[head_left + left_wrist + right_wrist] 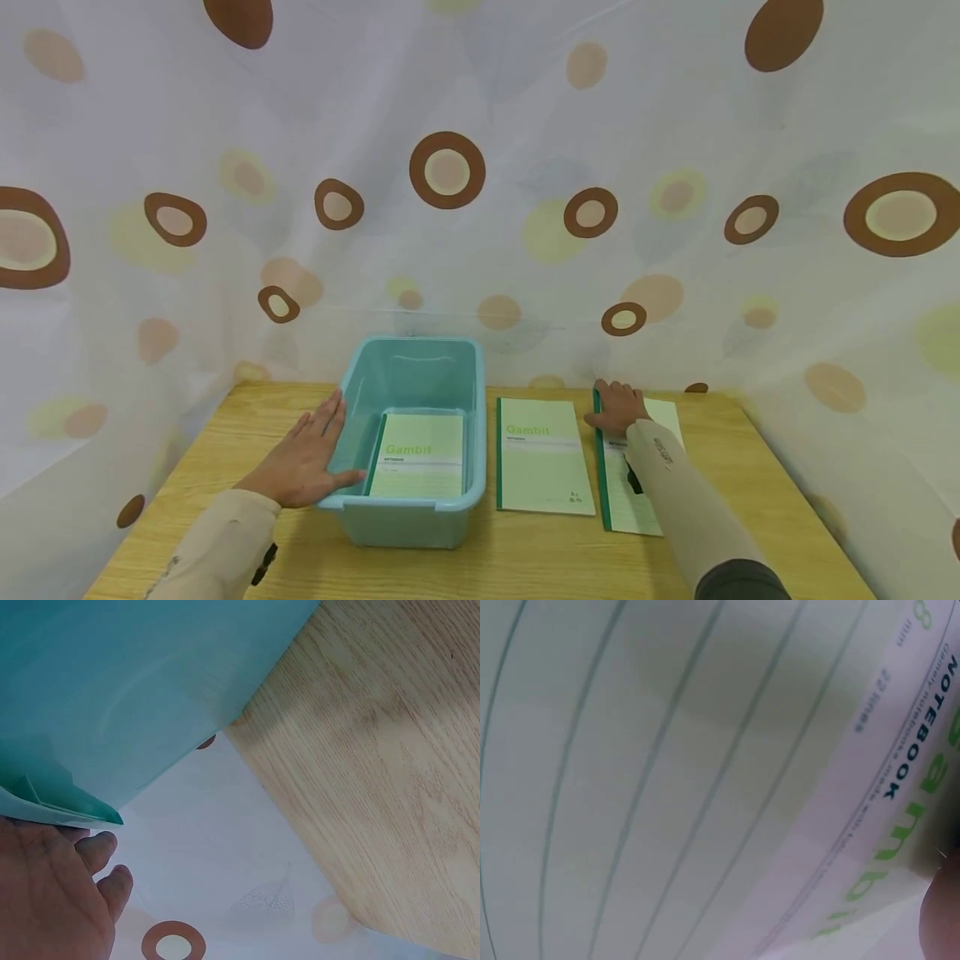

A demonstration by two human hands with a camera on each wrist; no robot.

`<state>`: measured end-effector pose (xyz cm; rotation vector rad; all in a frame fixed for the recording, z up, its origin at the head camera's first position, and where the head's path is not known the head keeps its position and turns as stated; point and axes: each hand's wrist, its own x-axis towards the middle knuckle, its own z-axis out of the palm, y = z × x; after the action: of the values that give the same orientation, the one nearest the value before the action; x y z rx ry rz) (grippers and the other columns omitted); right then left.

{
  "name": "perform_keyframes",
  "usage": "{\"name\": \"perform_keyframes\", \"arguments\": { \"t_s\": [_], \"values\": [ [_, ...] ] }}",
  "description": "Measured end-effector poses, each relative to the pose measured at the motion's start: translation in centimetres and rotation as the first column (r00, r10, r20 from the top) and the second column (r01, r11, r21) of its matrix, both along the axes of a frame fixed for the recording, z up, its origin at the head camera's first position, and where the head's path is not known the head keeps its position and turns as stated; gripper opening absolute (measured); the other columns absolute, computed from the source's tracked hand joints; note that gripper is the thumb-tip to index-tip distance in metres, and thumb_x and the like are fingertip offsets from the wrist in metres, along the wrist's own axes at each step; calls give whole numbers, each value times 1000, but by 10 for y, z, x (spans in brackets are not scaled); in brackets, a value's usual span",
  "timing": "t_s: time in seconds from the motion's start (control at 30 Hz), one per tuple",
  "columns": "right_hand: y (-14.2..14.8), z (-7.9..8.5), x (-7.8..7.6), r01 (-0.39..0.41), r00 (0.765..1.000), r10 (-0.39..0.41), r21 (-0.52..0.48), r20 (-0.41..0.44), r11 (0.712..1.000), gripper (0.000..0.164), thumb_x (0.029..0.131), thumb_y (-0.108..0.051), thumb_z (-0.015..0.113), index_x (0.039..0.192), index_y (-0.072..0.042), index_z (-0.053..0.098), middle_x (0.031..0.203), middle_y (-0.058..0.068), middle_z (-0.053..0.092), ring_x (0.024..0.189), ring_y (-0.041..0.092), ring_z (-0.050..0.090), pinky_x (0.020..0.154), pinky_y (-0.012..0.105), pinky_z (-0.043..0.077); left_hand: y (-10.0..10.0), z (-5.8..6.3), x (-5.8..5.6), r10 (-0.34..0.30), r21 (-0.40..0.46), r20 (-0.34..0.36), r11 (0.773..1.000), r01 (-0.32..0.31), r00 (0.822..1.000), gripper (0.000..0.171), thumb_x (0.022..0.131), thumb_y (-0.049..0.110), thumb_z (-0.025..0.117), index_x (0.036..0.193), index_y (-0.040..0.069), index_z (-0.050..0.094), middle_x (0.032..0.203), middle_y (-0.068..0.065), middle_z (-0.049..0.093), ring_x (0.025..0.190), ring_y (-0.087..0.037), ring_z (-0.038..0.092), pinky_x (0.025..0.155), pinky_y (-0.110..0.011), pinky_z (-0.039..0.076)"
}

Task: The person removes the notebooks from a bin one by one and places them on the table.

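Observation:
A light blue plastic bin (480, 433) stands on the table, with a pale green notebook (420, 467) lying inside it. My left hand (303, 458) rests along the bin's left rim, fingers extended, thumb over the near left corner. In the left wrist view, my fingers (115, 889) show beside the bin's rim (60, 816). To the right, my right hand (621, 408) holds the far end of another green-spined notebook (630, 500), thumb at the spine and fingers curled at the top edge. Its lined cover (667, 780) fills the right wrist view, with a fingertip (941, 915) beside it.
A third notebook (543, 467) lies flat between the bin and the right-hand notebook. All stand on a light wooden table (525, 558). A white sheet with brown and green spots (510, 275) hangs right behind the table and along both sides.

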<state>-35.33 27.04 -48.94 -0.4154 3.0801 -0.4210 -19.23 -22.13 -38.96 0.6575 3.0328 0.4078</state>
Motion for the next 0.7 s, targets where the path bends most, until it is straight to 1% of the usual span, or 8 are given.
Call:
{"name": "perform_keyframes", "arguments": {
  "t_s": [0.13, 0.23, 0.3, 0.37, 0.43, 0.5, 0.6, 0.7],
  "values": [
    [1, -6, -3, 22, 999, -22, -9, 30, 1000, 50, 85, -31, 58, 122, 1, 49, 109, 24, 53, 105, 47, 48, 96, 65, 29, -2, 0, -1, -9, 34, 15, 999, 9, 1000, 101, 88, 55, 60, 146, -16, 18, 156, -31, 8, 141, -46, 18, 112, -60, 15],
    [0, -6, -2, 32, 998, -31, -17, 47, 999, 39, 86, -29, 58, 114, -3, 52, 105, 20, 54, 102, 45, 49, 95, 65, 29, -4, 0, -2, -19, 56, 26, 998, 17, 999, 104, 88, 59, 58, 146, -16, 16, 156, -30, 7, 141, -46, 17, 112, -60, 14],
    [-1, -2, 1, 38, 998, -37, -23, 60, 999, 36, 87, -28, 58, 111, -3, 52, 103, 20, 54, 101, 45, 49, 94, 66, 29, -4, 0, -2, -26, 68, 34, 997, 24, 999, 106, 87, 60, 58, 147, -15, 15, 156, -30, 5, 142, -46, 16, 113, -61, 14],
    [-4, 3, 4, 48, 996, -46, -20, 77, 999, 36, 87, -27, 59, 112, -1, 53, 103, 21, 54, 101, 46, 49, 93, 67, 30, -4, 0, -3, -33, 79, 48, 996, 30, 998, 109, 85, 62, 60, 147, -15, 13, 156, -30, 3, 142, -46, 14, 113, -61, 14],
    [-8, 9, 6, 63, 993, -61, -17, 99, 998, 41, 88, -27, 59, 118, 0, 53, 107, 23, 55, 104, 47, 50, 93, 67, 32, -5, 2, -4, -42, 90, 68, 995, 36, 997, 113, 82, 63, 62, 147, -15, 12, 157, -30, 2, 142, -46, 13, 113, -61, 13],
    [-15, 14, 6, 62, 993, -59, -25, 102, 998, 46, 89, -26, 59, 125, 2, 52, 112, 27, 54, 106, 49, 50, 93, 67, 33, -5, 3, -4, -51, 108, 101, 993, 39, 994, 118, 79, 64, 64, 147, -15, 10, 157, -30, 0, 142, -47, 11, 113, -61, 13],
    [-30, 24, 1, 41, 997, -36, -71, 75, 997, 51, 90, -27, 60, 131, 1, 49, 121, 30, 52, 110, 50, 49, 94, 67, 33, -8, 6, -5, -63, 130, 155, 991, 43, 986, 124, 75, 64, 68, 148, -15, 7, 157, -30, -3, 143, -47, 8, 113, -61, 11],
    [-50, 42, -5, -14, 999, 18, -130, 30, 991, 51, 91, -27, 59, 132, 1, 48, 125, 30, 50, 113, 49, 47, 96, 67, 32, -10, 9, -6, -72, 146, 206, 988, 42, 976, 128, 72, 63, 72, 148, -15, 4, 157, -29, -7, 143, -47, 3, 113, -61, 9]
  ]
}}
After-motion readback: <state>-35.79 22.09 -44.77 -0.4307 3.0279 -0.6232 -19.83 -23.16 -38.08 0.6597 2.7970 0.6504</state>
